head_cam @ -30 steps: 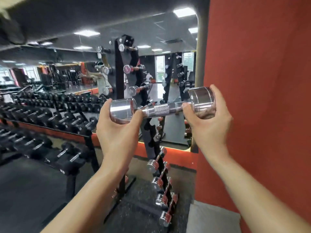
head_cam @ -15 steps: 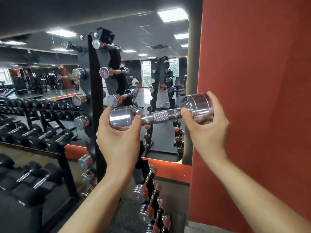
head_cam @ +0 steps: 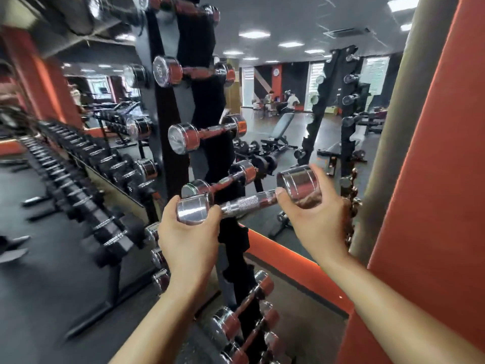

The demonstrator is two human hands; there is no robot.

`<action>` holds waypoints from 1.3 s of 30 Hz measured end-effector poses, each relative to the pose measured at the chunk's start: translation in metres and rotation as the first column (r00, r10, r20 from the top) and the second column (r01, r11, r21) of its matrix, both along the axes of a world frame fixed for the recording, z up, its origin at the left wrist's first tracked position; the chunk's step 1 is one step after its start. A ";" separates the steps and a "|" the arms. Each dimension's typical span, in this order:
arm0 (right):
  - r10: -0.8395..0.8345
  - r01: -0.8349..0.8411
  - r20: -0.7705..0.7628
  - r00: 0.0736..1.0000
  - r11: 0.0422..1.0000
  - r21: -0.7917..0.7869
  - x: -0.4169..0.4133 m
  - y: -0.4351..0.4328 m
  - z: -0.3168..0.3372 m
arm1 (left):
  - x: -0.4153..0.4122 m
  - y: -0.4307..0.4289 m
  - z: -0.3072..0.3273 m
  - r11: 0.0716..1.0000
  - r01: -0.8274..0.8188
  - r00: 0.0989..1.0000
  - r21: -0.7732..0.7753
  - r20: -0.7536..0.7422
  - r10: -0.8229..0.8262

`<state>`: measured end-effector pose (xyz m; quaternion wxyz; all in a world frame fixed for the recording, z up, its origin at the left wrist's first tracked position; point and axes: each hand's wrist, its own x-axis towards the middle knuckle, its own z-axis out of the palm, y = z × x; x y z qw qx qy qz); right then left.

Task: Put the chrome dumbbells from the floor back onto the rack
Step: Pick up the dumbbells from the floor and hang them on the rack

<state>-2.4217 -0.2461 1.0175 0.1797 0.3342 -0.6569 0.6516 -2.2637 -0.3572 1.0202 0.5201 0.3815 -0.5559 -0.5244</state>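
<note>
A chrome dumbbell (head_cam: 246, 204) with a knurled handle is held level in front of me, its right end a little higher. My left hand (head_cam: 189, 237) grips its left head from below, and my right hand (head_cam: 315, 219) grips its right head. It hangs close in front of the tall black vertical rack (head_cam: 170, 122), just below a racked chrome dumbbell (head_cam: 217, 183). Several more chrome dumbbells sit on the rack's pegs above and lower down (head_cam: 236, 324).
A long rack of black dumbbells (head_cam: 99, 185) runs along the left. A wall mirror behind the rack reflects a bench (head_cam: 280, 132) and a second rack. An orange-red wall (head_cam: 433, 179) and a grey pillar (head_cam: 380, 143) close off the right.
The view has swung closer to the vertical rack. The dumbbell, still gripped by both hands, has moved lower and nearer the rack's pegs, just under a racked dumbbell.
</note>
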 end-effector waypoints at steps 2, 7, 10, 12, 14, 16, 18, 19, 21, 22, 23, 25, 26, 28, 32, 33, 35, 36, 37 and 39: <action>0.047 -0.049 0.034 0.998 0.998 0.047 -0.023 -0.011 -0.010 | -0.017 -0.001 -0.010 0.998 -0.060 0.998 0.015 0.035 0.060; 0.114 -0.127 0.084 0.990 0.977 0.174 -0.066 -0.038 -0.036 | -0.050 -0.007 -0.042 0.976 -0.156 0.983 0.151 0.121 0.138; 0.148 -0.181 0.153 0.977 0.955 0.236 -0.081 -0.057 -0.052 | -0.063 -0.018 -0.055 0.957 -0.205 0.969 0.206 0.180 0.169; 0.179 -0.227 0.194 0.965 0.938 0.264 -0.089 -0.069 -0.062 | -0.070 -0.026 -0.063 0.943 -0.236 0.957 0.235 0.225 0.183; 0.214 -0.274 0.224 0.951 0.917 0.290 -0.095 -0.080 -0.069 | -0.075 -0.032 -0.068 0.932 -0.265 0.944 0.246 0.265 0.198; 0.245 -0.323 0.260 0.934 0.891 0.318 -0.100 -0.092 -0.075 | -0.079 -0.041 -0.075 0.919 -0.296 0.926 0.261 0.316 0.208; 0.255 -0.345 0.283 0.925 0.874 0.343 -0.105 -0.104 -0.082 | -0.083 -0.052 -0.083 0.908 -0.318 0.914 0.272 0.342 0.218; 0.256 -0.352 0.290 0.922 0.866 0.356 -0.107 -0.109 -0.086 | -0.085 -0.058 -0.089 0.905 -0.327 0.908 0.272 0.358 0.220; 0.257 -0.365 0.309 0.916 0.852 0.375 -0.111 -0.119 -0.093 | -0.088 -0.070 -0.099 0.903 -0.342 0.890 0.260 0.398 0.223; 0.257 -0.372 0.320 0.912 0.847 0.379 -0.113 -0.124 -0.097 | -0.090 -0.075 -0.102 0.905 -0.344 0.881 0.251 0.419 0.219; 0.256 -0.376 0.331 0.908 0.846 0.378 -0.115 -0.128 -0.100 | -0.091 -0.078 -0.102 0.907 -0.342 0.871 0.245 0.444 0.209; 0.248 -0.380 0.348 0.904 0.840 0.387 -0.120 -0.136 -0.107 | -0.095 -0.082 -0.100 0.913 -0.328 0.858 0.240 0.480 0.182; 0.244 -0.380 0.353 0.903 0.836 0.396 -0.123 -0.139 -0.110 | -0.098 -0.084 -0.100 0.915 -0.326 0.851 0.239 0.496 0.174; 0.238 -0.387 0.365 0.900 0.820 0.421 -0.130 -0.145 -0.117 | -0.103 -0.090 -0.104 0.909 -0.339 0.832 0.244 0.528 0.169; 0.232 -0.389 0.361 0.903 0.798 0.460 -0.141 -0.156 -0.128 | -0.111 -0.100 -0.114 0.896 -0.364 0.809 0.253 0.562 0.170; 0.232 -0.384 0.352 0.907 0.797 0.466 -0.144 -0.158 -0.130 | -0.113 -0.101 -0.117 0.893 -0.369 0.807 0.257 0.566 0.171; 0.231 -0.377 0.336 0.913 0.790 0.483 -0.148 -0.162 -0.135 | -0.115 -0.103 -0.122 0.887 -0.373 0.812 0.270 0.557 0.172; 0.232 -0.379 0.333 0.914 0.784 0.492 -0.149 -0.165 -0.137 | -0.116 -0.104 -0.123 0.886 -0.372 0.817 0.275 0.550 0.172; 0.233 -0.381 0.333 0.914 0.776 0.503 -0.151 -0.168 -0.139 | -0.116 -0.104 -0.124 0.888 -0.366 0.823 0.279 0.543 0.169; 0.241 -0.400 0.343 0.908 0.745 0.533 -0.155 -0.174 -0.142 | -0.117 -0.103 -0.124 0.899 -0.343 0.836 0.273 0.526 0.159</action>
